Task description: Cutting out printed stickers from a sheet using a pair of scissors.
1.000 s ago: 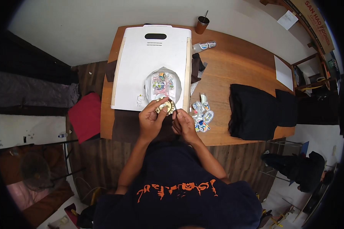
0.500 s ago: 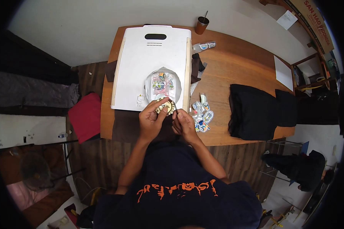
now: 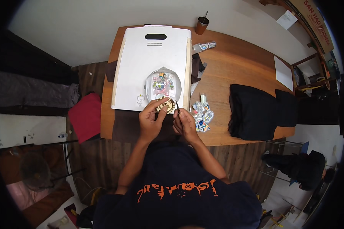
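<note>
The left hand (image 3: pixel 151 121) pinches a small round tan sticker (image 3: pixel 167 105) between thumb and fingertips, which close narrowly on its lower left edge; the sticker juts up and to the right from those fingertips. The right hand (image 3: pixel 185 124) sits just beside it, fingers curled tight around a thin dark tool (image 3: pixel 177 106) whose tip points up at the sticker's right edge; whether it touches cannot be told. Directly beyond the fingertips lies a clear plastic bag of colourful stickers (image 3: pixel 163 84), resting on a big white board (image 3: pixel 153 65) that covers the near left part of the wooden table (image 3: pixel 233 61). To the right of the right hand's fingers, a loose cluster of stickers (image 3: pixel 202 113) lies on the table. Further right sits a folded black cloth (image 3: pixel 256 110). Far beyond the fingers, at the table's back edge, stands a brown cup (image 3: pixel 202 25).
</note>
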`<action>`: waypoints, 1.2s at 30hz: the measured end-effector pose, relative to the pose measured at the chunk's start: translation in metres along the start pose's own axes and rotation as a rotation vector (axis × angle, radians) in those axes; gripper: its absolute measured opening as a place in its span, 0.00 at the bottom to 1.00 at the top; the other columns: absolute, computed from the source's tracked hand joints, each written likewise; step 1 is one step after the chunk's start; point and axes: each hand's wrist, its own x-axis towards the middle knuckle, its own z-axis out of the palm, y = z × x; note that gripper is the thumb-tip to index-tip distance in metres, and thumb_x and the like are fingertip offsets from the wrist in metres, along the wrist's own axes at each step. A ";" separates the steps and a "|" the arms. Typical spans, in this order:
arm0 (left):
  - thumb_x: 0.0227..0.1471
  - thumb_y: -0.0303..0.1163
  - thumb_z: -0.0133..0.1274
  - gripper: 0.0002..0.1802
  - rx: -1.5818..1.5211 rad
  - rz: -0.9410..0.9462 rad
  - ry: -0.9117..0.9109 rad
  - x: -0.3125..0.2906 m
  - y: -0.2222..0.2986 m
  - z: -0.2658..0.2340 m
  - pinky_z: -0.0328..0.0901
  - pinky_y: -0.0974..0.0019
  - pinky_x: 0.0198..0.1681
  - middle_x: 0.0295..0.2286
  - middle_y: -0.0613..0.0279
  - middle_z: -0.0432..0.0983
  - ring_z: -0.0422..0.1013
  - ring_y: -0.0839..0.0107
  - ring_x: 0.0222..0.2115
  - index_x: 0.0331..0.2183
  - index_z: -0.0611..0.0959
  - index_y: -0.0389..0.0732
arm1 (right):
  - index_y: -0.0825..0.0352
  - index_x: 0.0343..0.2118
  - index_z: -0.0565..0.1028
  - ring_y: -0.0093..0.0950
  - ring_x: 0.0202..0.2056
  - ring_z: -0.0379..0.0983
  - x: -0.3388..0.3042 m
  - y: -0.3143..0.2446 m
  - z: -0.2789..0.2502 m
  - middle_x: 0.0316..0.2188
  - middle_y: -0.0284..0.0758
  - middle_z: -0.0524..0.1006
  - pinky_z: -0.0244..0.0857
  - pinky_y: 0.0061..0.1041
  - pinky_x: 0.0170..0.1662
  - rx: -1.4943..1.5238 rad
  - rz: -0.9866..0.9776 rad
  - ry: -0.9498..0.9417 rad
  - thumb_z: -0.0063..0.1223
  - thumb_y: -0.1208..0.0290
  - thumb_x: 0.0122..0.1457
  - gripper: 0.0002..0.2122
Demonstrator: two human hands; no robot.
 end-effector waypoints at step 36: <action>0.56 0.15 0.53 0.17 0.081 0.012 -0.051 0.000 0.006 0.000 0.64 0.78 0.43 0.37 0.60 0.74 0.71 0.78 0.39 0.49 0.79 0.27 | 0.66 0.37 0.68 0.13 0.12 0.46 0.002 -0.002 0.001 0.13 0.22 0.54 0.42 0.16 0.17 -0.018 0.002 -0.025 0.38 0.57 0.71 0.16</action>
